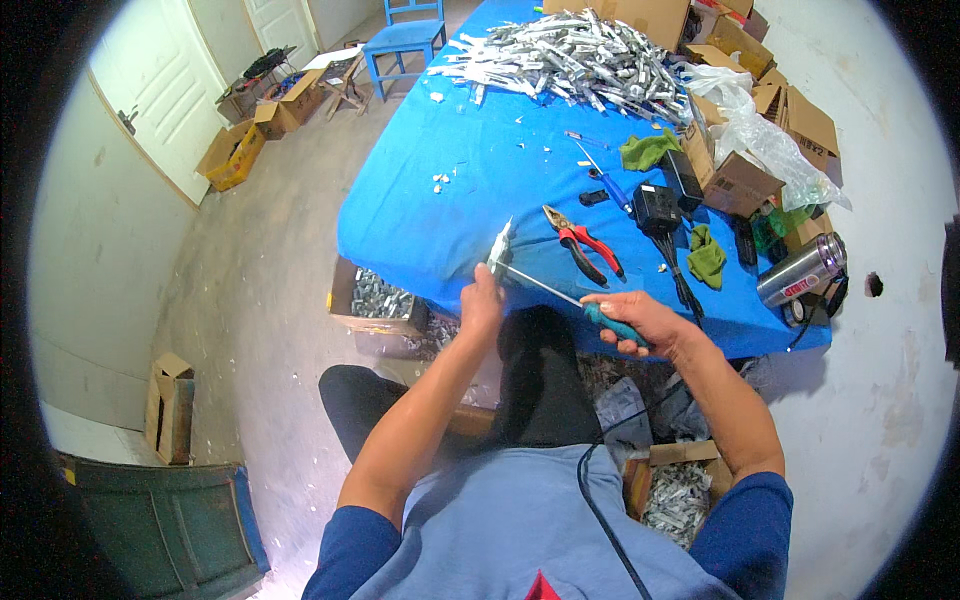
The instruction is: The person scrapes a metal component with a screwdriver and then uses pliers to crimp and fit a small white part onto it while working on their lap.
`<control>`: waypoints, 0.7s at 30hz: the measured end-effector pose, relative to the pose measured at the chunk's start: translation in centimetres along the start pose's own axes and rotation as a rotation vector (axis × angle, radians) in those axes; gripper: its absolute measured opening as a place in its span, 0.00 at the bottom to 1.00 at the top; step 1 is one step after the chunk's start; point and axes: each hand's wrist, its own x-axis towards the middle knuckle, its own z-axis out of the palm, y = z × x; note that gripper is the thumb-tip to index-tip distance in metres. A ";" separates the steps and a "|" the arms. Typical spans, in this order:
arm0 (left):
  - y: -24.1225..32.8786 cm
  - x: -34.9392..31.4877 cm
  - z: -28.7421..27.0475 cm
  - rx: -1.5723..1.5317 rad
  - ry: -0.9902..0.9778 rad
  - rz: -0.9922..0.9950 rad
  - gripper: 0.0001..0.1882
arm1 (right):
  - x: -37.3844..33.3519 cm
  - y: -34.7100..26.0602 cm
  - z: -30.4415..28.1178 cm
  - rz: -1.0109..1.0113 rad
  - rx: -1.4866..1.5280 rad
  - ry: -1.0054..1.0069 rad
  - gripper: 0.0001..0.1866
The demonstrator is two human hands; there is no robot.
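Note:
My left hand [482,300] is closed round the lower end of a slim white and silver piece [501,243], its thin tip pointing away from me over the table's near edge. My right hand [648,318] grips the teal handle of a screwdriver [545,287]. The shaft runs leftward, and its tip meets the piece just above my left fingers; whether it sits in a gap there is too small to tell. Beyond my right hand lie red-handled pliers [590,249] with their jaws pointing away. A large heap of similar silver-white pieces [580,60] covers the far end of the table.
On the blue-covered table [400,200] lie a blue screwdriver [613,188], a black power adapter [657,208] with cable, green cloths [706,256] and a steel flask [802,270]. Boxes of metal parts [380,300] and silvery pieces [678,500] stand below. A dark cable crosses my lap.

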 end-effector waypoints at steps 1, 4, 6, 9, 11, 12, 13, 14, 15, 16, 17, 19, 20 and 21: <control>0.3 -0.3 -0.1 0.032 -0.003 -0.013 0.33 | -0.1 0.8 0.5 -0.039 -0.040 0.024 0.21; 0.6 -0.8 -0.2 0.072 0.004 -0.008 0.33 | 0.0 2.7 1.9 -0.296 -0.386 0.157 0.20; -0.6 -0.1 -0.3 0.023 0.031 0.052 0.34 | -0.4 3.2 3.0 -0.537 -0.642 0.250 0.19; 0.9 -1.1 -0.3 -0.038 -0.038 -0.111 0.33 | -0.9 2.3 3.2 -0.671 -1.038 0.416 0.18; 0.8 -0.9 -0.5 -0.056 -0.042 -0.151 0.32 | -1.0 1.6 3.2 -0.718 -1.241 0.459 0.18; 0.8 -0.8 -0.7 -0.065 -0.043 -0.170 0.32 | -1.4 1.0 3.4 -0.695 -1.308 0.461 0.18; 1.0 -0.9 -0.7 -0.041 -0.028 -0.168 0.32 | -1.6 0.7 3.5 -0.670 -1.375 0.463 0.18; 1.3 -1.0 -0.6 -0.017 -0.012 -0.165 0.31 | -1.6 0.5 3.5 -0.681 -1.392 0.447 0.18; 1.4 -1.1 -0.7 0.008 0.005 -0.163 0.31 | -1.6 0.4 3.3 -0.691 -1.409 0.430 0.17; 1.3 -1.1 -0.9 0.010 -0.018 -0.177 0.31 | -1.7 0.3 3.1 -0.700 -1.426 0.415 0.17; 1.1 -1.0 -1.2 0.012 -0.041 -0.191 0.31 | -1.2 0.6 2.6 -0.758 -1.301 0.365 0.17; 1.1 -1.0 -1.4 0.010 -0.067 -0.199 0.31 | 0.4 1.2 0.9 -0.858 -1.049 0.266 0.18; 1.3 -1.2 -1.2 0.006 -0.073 -0.191 0.31 | 0.7 1.3 0.1 -0.751 -0.938 0.215 0.18; 1.6 -1.4 -1.0 0.002 -0.080 -0.183 0.32 | 0.9 1.2 -0.6 -0.644 -0.827 0.166 0.19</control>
